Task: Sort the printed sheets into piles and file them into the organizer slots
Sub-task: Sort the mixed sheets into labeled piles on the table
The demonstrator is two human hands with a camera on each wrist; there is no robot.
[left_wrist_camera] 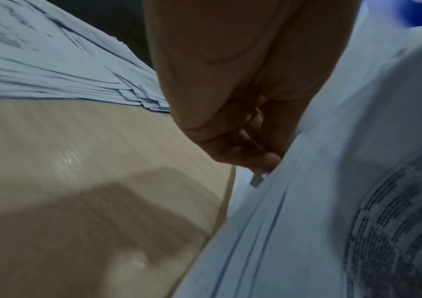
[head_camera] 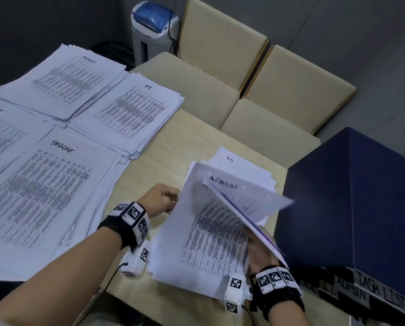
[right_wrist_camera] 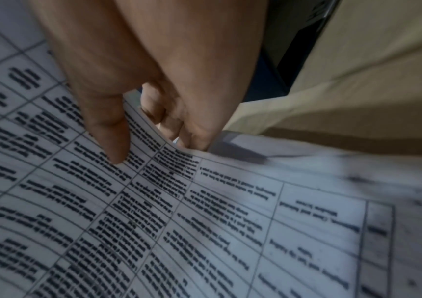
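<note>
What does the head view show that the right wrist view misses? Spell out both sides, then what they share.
Only the head view shows the sorted piles headed ADMIN and TASKLIST, the left hand at the unsorted stack's left edge, the dark blue organizer with its slot labels, and the shredder.

Only the right wrist view shows the table's print close up and the thumb pressed on top of the lifted sheet with fingers curled beneath.

Both show the right hand holding lifted printed sheets.
</note>
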